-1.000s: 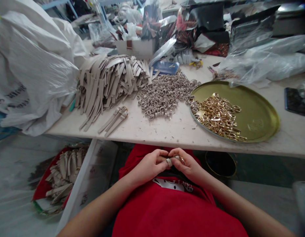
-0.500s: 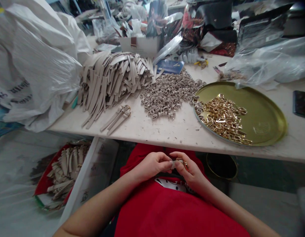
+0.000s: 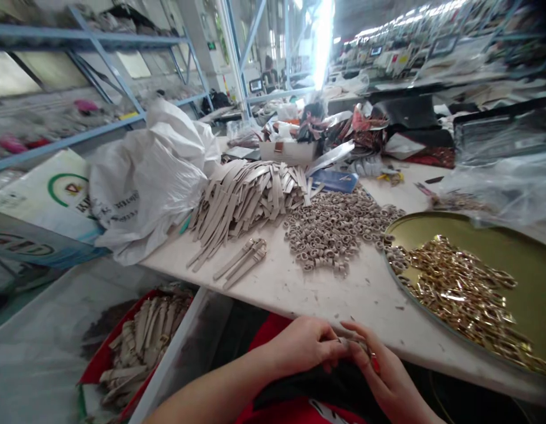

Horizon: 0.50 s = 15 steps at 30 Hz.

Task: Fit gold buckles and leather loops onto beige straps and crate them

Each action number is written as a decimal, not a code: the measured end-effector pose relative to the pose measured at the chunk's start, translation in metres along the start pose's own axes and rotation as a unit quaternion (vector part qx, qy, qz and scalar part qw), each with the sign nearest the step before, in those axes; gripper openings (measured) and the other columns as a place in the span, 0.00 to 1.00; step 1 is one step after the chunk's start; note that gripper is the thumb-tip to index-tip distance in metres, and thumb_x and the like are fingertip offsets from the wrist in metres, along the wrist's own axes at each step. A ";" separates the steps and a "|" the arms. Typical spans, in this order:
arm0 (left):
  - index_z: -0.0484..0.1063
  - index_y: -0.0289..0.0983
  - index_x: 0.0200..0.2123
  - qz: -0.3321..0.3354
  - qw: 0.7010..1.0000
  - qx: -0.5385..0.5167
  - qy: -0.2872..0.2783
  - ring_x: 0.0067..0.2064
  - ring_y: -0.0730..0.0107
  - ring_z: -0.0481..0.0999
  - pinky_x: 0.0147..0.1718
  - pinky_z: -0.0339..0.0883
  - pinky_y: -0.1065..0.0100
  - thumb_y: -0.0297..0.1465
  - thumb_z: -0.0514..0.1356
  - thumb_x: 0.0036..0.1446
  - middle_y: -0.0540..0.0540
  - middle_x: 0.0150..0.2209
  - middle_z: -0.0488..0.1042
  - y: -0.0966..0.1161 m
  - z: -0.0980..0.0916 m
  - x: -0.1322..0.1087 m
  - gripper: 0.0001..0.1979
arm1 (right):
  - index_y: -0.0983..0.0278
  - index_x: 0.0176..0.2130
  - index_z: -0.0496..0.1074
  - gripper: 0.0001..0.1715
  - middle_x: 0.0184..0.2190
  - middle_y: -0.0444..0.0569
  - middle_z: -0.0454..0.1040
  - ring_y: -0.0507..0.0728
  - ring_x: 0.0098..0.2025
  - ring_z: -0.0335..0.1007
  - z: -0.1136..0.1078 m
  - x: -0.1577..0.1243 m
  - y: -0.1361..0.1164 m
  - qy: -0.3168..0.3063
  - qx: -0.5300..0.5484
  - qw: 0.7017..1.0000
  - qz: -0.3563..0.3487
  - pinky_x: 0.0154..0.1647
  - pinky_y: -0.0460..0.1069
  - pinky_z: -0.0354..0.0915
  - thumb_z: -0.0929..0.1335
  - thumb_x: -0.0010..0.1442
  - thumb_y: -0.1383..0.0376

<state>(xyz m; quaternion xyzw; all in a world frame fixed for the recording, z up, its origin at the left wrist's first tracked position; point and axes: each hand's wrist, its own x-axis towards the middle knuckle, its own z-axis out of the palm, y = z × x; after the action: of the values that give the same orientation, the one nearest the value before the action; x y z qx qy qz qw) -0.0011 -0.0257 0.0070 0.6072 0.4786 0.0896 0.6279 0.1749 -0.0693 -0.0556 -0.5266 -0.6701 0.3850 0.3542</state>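
Near the table's front edge, my left hand [image 3: 301, 346] and my right hand [image 3: 381, 368] meet with fingers closed. Between their fingertips is a small beige strap [image 3: 343, 340], mostly covered by the fingers. Against my right fingers a shiny buckle [image 3: 373, 358] catches gold and red reflections. On the table beyond lie a few beige straps fitted with buckles [image 3: 242, 262], a heap of loose beige straps [image 3: 250, 197] and a pile of small beige loops [image 3: 330, 227]. Several gold buckles [image 3: 462, 294] are heaped in a round gold tray [image 3: 493, 241] at the right.
Below the table at left, a red container [image 3: 105, 347] holds finished-looking straps, beside a white bin edge [image 3: 173, 353]. A white sack [image 3: 153, 182] leans at the table's left end. Behind stand a white box [image 3: 290, 153], plastic bags [image 3: 515, 182] and blue shelving [image 3: 100, 38].
The view has tilted up and swung left, bringing shelves and the workshop into sight. My hands remain together on the strap and appear closer to the table edge.
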 end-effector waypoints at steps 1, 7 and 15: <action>0.71 0.32 0.24 0.000 1.000 0.019 0.002 0.23 0.73 0.69 0.25 0.61 0.73 0.41 0.55 0.51 0.49 0.19 0.69 0.001 -0.001 0.000 0.17 | 0.60 0.48 0.64 0.18 0.41 0.54 0.75 0.60 0.42 0.73 0.000 0.002 0.002 -0.008 -0.003 1.000 -0.007 0.43 0.53 0.69 0.59 0.60 0.57; 0.72 0.33 0.28 0.007 1.000 0.020 0.008 0.24 0.72 0.70 0.24 0.62 0.74 0.35 0.52 0.52 0.48 0.21 0.71 -0.001 0.007 0.006 0.13 | 0.60 0.49 0.63 0.18 0.38 0.54 0.75 0.59 0.41 0.73 0.002 0.005 0.007 -0.040 0.021 0.999 0.001 0.41 0.52 0.69 0.58 0.61 0.57; 0.72 0.32 0.31 0.023 0.994 0.105 0.033 0.25 0.72 0.71 0.25 0.63 0.74 0.37 0.48 0.56 0.46 0.24 0.74 0.006 -0.006 0.029 0.17 | 0.63 0.52 0.59 0.23 0.25 0.46 0.73 0.56 0.27 0.71 -0.003 0.042 -0.003 -0.060 0.023 0.997 0.047 0.28 0.49 0.66 0.53 0.63 0.54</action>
<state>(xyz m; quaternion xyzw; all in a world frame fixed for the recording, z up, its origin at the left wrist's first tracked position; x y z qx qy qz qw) 0.0128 0.0003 -0.0009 0.6769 0.4921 0.0735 0.5425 0.1678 -0.0282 -0.0483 -0.5254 -0.6555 0.4473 0.3070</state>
